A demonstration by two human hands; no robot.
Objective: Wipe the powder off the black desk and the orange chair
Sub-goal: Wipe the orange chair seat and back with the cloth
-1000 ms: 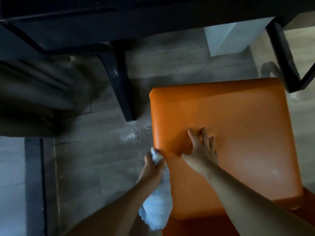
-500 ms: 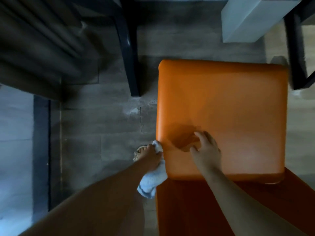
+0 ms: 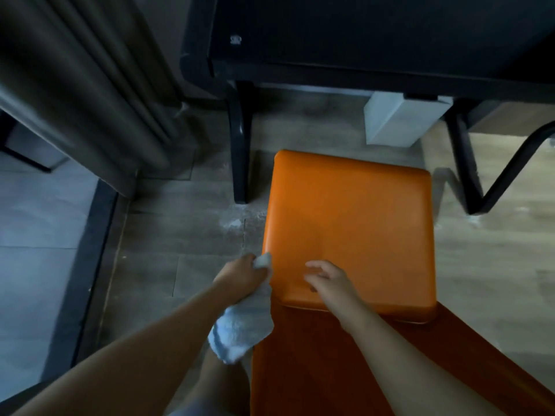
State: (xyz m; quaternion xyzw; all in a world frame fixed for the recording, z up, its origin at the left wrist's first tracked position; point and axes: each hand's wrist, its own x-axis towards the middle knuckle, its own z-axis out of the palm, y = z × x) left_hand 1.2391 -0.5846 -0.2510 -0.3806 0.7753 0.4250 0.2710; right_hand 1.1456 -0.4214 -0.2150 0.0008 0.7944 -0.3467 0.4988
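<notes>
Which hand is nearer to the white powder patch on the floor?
Left. The left hand, gripping the cloth, is at the left edge of the orange seat, toward the powder patch. The right hand is over the seat, farther away.

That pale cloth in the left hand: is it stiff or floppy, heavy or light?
Probably floppy: the cloth droops below the left hand in soft folds. Likely light, since one hand holds it bunched. Its fluffy towelling look suggests it would drag slightly on the smooth orange chair seat.
</notes>
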